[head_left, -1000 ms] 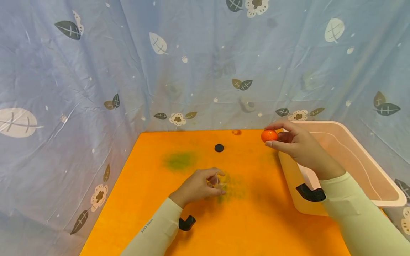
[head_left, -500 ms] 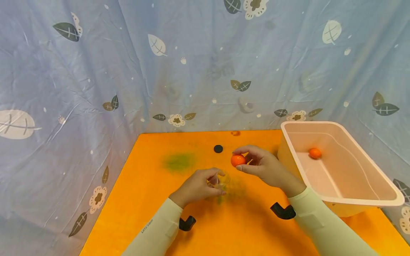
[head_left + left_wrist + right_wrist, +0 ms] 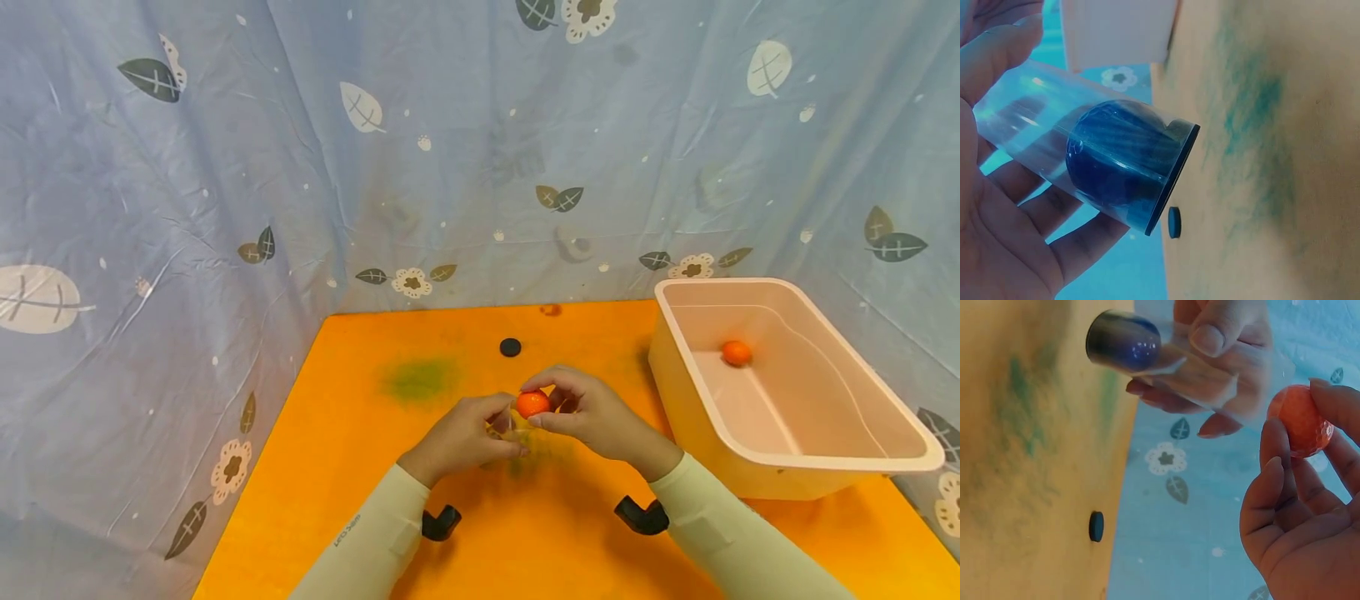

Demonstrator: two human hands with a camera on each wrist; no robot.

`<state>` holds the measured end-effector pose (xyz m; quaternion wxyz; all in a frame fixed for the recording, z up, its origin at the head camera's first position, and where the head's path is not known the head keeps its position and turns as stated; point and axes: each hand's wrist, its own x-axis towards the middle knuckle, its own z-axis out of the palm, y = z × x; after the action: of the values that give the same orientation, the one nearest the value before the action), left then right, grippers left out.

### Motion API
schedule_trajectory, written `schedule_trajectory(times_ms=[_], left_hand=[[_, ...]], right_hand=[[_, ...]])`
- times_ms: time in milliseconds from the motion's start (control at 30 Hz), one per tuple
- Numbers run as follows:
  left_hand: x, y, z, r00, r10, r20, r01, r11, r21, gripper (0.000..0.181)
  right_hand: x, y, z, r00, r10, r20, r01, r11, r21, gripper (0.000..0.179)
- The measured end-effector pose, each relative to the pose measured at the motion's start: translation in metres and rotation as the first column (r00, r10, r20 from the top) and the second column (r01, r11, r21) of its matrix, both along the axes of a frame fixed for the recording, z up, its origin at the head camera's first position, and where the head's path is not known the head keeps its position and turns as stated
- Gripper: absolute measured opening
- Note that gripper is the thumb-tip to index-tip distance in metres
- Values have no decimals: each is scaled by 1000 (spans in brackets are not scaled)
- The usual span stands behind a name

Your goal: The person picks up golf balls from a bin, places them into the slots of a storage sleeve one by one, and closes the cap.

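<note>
My left hand [image 3: 471, 437] holds a clear tube [image 3: 1029, 119] upright, fingers and thumb around its side. A black base [image 3: 1174, 181] closes the tube's lower end, and a dark blue ball [image 3: 1116, 153] lies inside just over it. Thumb and fingertips of my right hand [image 3: 596, 412] pinch a shiny orange-red dimpled ball [image 3: 1300, 422]. This ball is right at the tube's top rim and overlaps it in the right wrist view. From the head the tube shows only faintly between the hands.
A pale pink plastic tub [image 3: 750, 458] stands to the right, with another orange ball [image 3: 737, 353] on its floor. Beyond the hands a small black disc [image 3: 510, 347] lies on the orange table [image 3: 360, 500]. Patterned blue curtains [image 3: 465, 167] rise behind and at both sides.
My right hand has brought the orange-red ball left and down from the tub's edge to the top of the tube. The left hand stays in place with the tube.
</note>
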<state>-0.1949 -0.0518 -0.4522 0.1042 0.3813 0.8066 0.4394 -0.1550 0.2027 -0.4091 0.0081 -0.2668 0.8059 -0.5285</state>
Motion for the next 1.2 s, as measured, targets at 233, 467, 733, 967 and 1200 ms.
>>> schedule_trajectory(times_ms=[233,467,733,967,1200], left_hand=[[1,-3,-1,1000,8,17,-7,1000,-15,30],[-1,-1,-1,1000,21,-1,-21,999,-29,31],[-2,1,-3,1000,11,22,-11,1000,-19,33],[-3,1,-4,1000,11,25,-10,1000,-20,42],[-3,1,-5,999,20,46,-18,999,-27,46]], right_hand=[[1,-3,-3,999,33,17,-33,999,21,33],[-1,4,-2,999,15,29,-15,1000,5,34],[-3,17,8,1000,-20,-15,20,999,25,30],[-9,29,32,992,-45,-122,61,990,129,26],[-18,53,67,973,-90,-213,143,957,252,29]])
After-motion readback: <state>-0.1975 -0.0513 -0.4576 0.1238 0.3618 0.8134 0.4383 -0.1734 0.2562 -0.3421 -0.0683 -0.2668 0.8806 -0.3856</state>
